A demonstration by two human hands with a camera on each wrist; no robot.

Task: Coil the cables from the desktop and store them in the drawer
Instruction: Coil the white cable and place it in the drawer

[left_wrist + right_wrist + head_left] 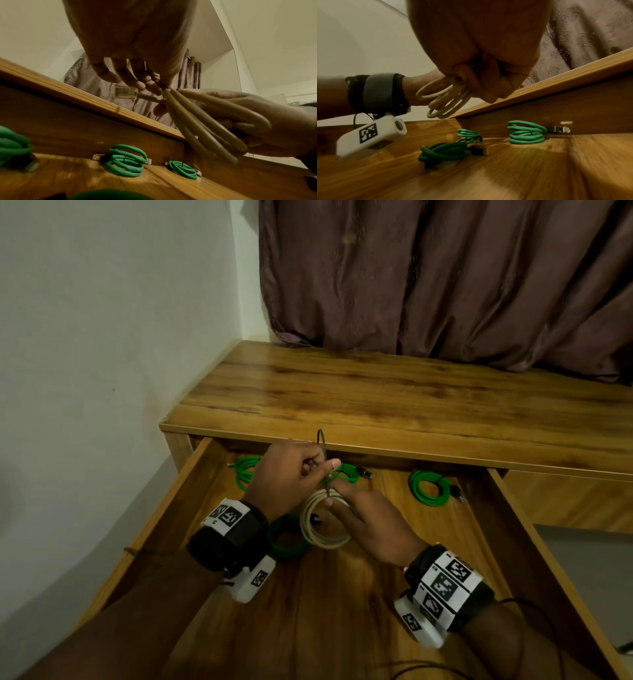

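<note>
A beige cable coil (pixel 323 530) hangs over the open drawer (pixel 171 508), held by both hands. My right hand (pixel 334 494) pinches the coil's top between thumb and forefinger. My left hand (pixel 327 466) pinches a thin dark tie (pixel 321 445) that runs from the coil and sticks up above the fingers. In the left wrist view, the left hand's fingers (pixel 142 84) curl above the coil (pixel 205 128), with its clear plug (pixel 126 92) beside them. In the right wrist view, the right hand (pixel 471 81) grips the coil's loops (pixel 445 100).
Several green coiled cables lie on the drawer floor: at the back left (pixel 245 470), back middle (pixel 346 474), back right (pixel 430 487) and one under my left wrist (pixel 287 541). The wooden desktop (pixel 376 392) lies beyond, under a brown curtain (pixel 445 275). A wall is at left.
</note>
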